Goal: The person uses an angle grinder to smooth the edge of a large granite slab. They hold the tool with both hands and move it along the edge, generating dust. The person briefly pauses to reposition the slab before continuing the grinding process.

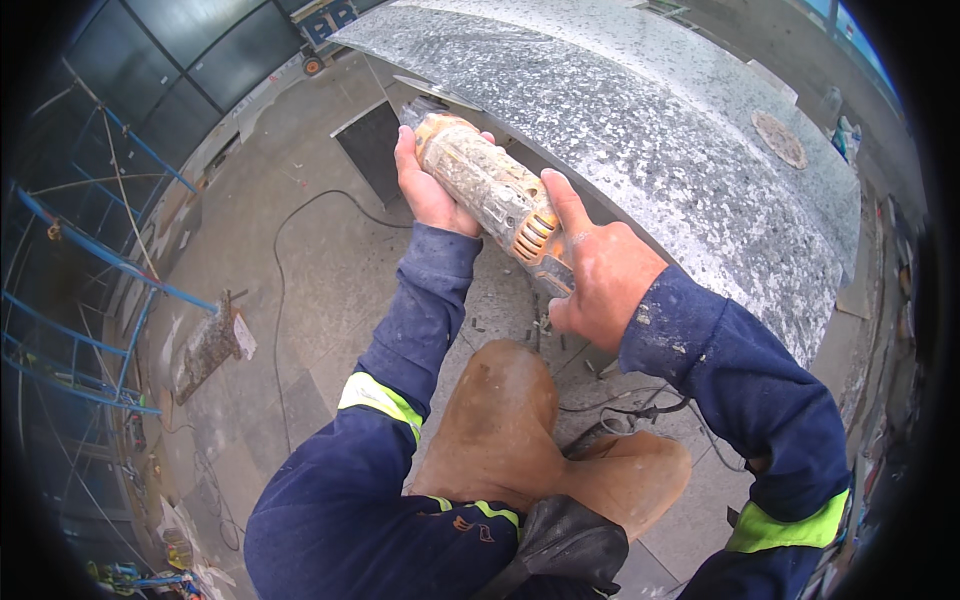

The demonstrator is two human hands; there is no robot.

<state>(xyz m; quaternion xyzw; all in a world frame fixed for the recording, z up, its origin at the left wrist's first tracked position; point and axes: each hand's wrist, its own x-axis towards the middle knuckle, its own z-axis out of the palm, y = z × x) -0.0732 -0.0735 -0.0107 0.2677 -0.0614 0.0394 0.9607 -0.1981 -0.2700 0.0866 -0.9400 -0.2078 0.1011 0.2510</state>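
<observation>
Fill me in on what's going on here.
A person is holding a dusty, orange-and-grey power tool in both hands. The left hand cradles it toward its far end, and the right hand holds its near end. The tool is up off the floor, alongside a speckled stone slab.

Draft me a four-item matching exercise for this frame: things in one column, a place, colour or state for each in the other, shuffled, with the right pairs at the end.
Things
1. Power tool
2. Stone slab
3. Tubular frame
4. Thin cable

Descriptions
A. Curves across the floor
B. Speckled grey and white
C. Held by left hand and right hand
D. Blue, at the picture's left

Pairs: 1-C, 2-B, 3-D, 4-A
</observation>
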